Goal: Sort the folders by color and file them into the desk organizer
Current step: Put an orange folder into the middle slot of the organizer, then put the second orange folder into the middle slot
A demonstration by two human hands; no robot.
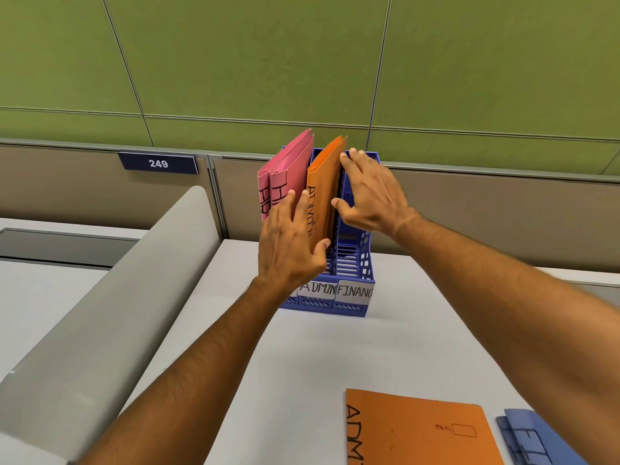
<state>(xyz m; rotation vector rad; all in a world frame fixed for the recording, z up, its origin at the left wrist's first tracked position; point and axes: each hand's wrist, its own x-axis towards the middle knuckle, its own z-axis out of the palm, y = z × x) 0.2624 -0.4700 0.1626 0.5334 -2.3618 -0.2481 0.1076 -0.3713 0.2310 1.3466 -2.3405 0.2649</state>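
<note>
A blue desk organizer [355, 270] stands at the back of the desk, with slots labelled ADMIN and FINANCE. Two pink folders [285, 166] marked HR stand in its left slot. An orange folder [323, 182] marked ADMIN stands upright in the middle slot. My left hand [288, 250] presses against that folder's left face, thumb at its front edge. My right hand [372, 189] touches its right side, fingers spread over the top edge. The right slot holds nothing. Another orange ADMIN folder [419, 431] and blue folders [536, 437] lie flat on the desk near me.
A grey curved divider [110, 303] runs along the left of the desk. Behind the organizer rises a beige partition with a plate [158, 163] reading 249, and a green wall panel above it. The grey desk surface [318, 350] lies between the organizer and the flat folders.
</note>
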